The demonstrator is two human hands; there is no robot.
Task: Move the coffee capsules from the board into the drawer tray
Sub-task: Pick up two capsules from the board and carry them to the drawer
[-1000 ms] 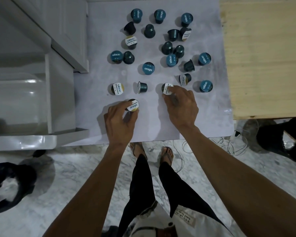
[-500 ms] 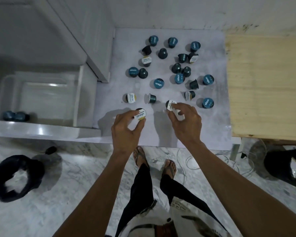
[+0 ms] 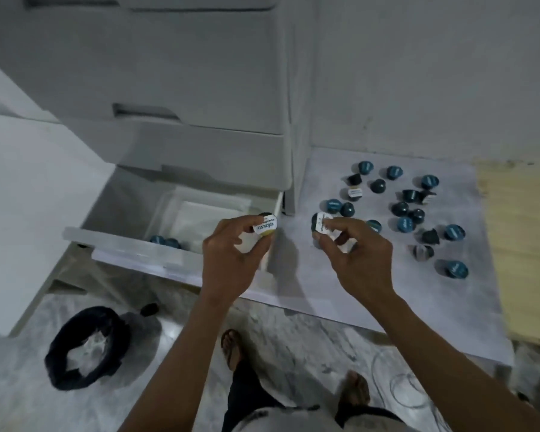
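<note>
a: left hand?
b: pinched shut on a white-lidded capsule, held up right at the drawer's right wall, above its edge.
a: right hand?
b: fingers closed round a second white-lidded capsule, lifted over the board's left part, just beside the drawer.
a: in the tray?
b: clear plastic, sat inside the open drawer; two blue capsules lay by its front left corner.
a: left on the board?
b: a loose scatter of blue and dark capsules toward the far right, some upright, some tipped; couldn't count exactly through the blur.
a: around it?
b: wooden tabletop right of the board, marble floor below, black bag on the floor at left.
</note>
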